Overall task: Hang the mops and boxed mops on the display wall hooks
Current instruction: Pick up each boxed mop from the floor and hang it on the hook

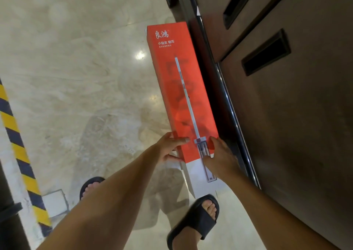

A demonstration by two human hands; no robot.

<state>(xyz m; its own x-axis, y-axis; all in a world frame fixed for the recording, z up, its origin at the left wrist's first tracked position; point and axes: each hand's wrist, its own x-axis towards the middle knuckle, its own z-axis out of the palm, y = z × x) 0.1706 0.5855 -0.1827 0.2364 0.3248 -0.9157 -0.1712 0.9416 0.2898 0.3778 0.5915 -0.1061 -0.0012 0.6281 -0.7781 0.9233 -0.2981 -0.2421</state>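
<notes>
The long, slim cardboard box (172, 81) is orange-red with a white near end, white lettering and a printed mop. It slants above the floor, close beside the cabinet. The left hand (170, 148) grasps its left edge, thumb on top. The right hand (219, 158) seems to clasp the right edge. The floor (76, 58) is glossy and marbled, the cabinet (305, 135) on the right dark and wood-grained, and yellow-black striped tape (17, 135) runs along the left.

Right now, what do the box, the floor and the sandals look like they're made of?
The box: matte printed cardboard, judging by its sharp folded edges. The floor: polished marble or tile, veined and reflecting lights. The sandals: probably black rubber or foam, smooth and matte.
</notes>
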